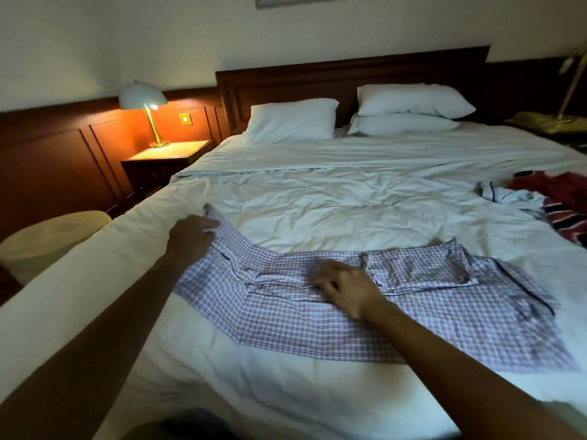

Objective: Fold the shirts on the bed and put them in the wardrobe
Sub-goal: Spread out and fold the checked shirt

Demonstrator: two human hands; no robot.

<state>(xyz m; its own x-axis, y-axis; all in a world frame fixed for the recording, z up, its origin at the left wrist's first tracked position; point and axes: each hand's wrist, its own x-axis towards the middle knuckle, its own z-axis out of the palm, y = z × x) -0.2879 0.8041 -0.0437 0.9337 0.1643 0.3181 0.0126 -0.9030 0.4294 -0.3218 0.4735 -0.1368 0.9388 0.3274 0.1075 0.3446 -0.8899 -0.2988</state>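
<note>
A pink-and-white checked shirt (397,315) lies spread across the near part of the white bed (349,201), its collar to the right. My left hand (192,238) grips the shirt's far left end and holds it a little off the cover. My right hand (344,289) lies on the middle of the shirt with its fingers on the fabric; the hand is blurred. A small heap of other clothes, one white (508,195) and one red with stripes (562,201), sits at the bed's right edge.
Three white pillows (292,120) lean on the dark wooden headboard (349,74). A lit lamp (144,100) stands on the nightstand (168,154) to the left of the bed. A pale round bin (47,239) stands on the floor at the left.
</note>
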